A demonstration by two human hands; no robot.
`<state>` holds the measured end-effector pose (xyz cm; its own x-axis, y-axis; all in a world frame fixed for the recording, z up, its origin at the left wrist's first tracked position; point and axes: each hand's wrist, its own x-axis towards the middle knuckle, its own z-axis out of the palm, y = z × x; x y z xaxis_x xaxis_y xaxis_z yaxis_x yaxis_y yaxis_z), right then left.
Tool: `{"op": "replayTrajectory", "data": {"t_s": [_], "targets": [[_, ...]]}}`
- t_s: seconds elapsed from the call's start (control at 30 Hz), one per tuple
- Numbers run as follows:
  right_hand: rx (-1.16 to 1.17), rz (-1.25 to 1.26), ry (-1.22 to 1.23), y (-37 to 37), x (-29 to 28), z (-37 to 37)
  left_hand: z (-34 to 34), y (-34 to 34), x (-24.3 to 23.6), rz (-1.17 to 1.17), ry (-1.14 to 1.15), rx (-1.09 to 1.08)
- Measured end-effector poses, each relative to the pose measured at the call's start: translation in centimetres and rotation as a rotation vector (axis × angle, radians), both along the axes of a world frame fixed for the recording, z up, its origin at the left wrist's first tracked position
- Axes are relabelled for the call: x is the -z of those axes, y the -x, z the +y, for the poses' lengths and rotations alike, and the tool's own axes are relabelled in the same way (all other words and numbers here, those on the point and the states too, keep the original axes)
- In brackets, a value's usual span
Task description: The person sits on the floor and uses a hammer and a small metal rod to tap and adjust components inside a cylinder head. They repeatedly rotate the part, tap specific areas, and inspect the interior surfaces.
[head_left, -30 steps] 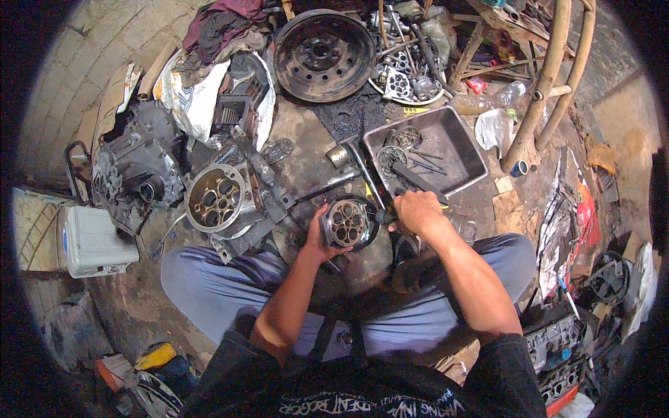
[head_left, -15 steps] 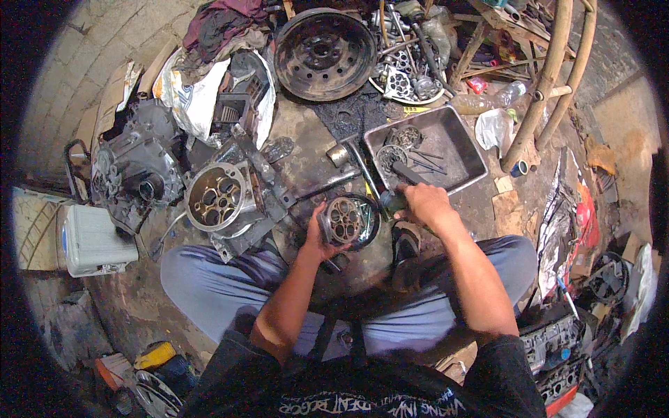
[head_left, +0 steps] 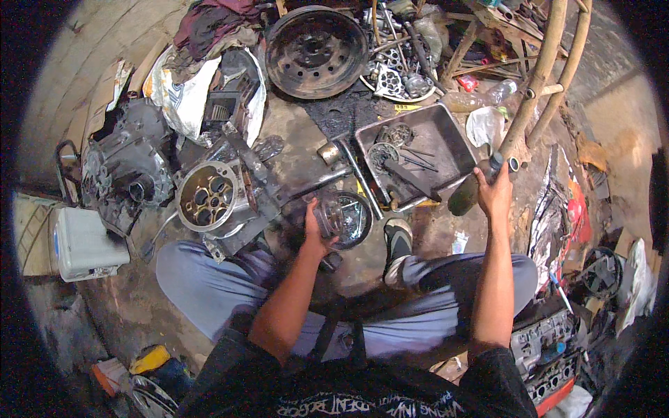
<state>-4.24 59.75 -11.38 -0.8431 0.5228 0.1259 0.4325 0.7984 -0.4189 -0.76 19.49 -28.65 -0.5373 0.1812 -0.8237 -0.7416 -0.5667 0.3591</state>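
Note:
My left hand (head_left: 319, 230) is closed around the edge of a round metal part (head_left: 334, 214), now tilted so its side shows. The part is held over a round black pan (head_left: 362, 224) that contains shiny small parts. Off to the right, my right hand (head_left: 494, 188) grips a dark bottle (head_left: 463, 198) near its narrow end, with the wider end pointing left and toward me. The bottle hangs tilted between a rectangular metal tray (head_left: 456, 132) and wooden poles. A dirty metal housing with several round bores (head_left: 208, 197) lies left of my left hand.
In the tray lie round parts, rods and a dark flat bar (head_left: 412, 178). A metal tube (head_left: 361, 180) lies beside it. Farther away are a steel wheel rim (head_left: 317, 52) and a dish of metal parts (head_left: 397, 87). Wooden poles (head_left: 540, 83) rise at the right; a gearbox casing (head_left: 129, 164) stands left.
My right hand has moved right with the dark bottle, away from the pan. In my left hand, the round part has tipped, turning its holed face out of plain view.

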Motion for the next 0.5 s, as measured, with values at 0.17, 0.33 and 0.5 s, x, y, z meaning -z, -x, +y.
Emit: {"op": "replayTrajectory", "data": {"t_s": [0.17,0.33,0.5], "targets": [[0.215,0.103,-0.121,-1.8,6.6,2.5,1.4,0.2,1.9,0.038,0.129,-0.078],[0.148,0.055,0.061,-3.7,11.4,3.8,1.4,0.5,6.1,0.095,0.354,-0.171],[0.21,-0.091,0.204,-4.2,14.0,2.0,-0.8,0.4,5.6,0.068,0.439,-0.191]]}}
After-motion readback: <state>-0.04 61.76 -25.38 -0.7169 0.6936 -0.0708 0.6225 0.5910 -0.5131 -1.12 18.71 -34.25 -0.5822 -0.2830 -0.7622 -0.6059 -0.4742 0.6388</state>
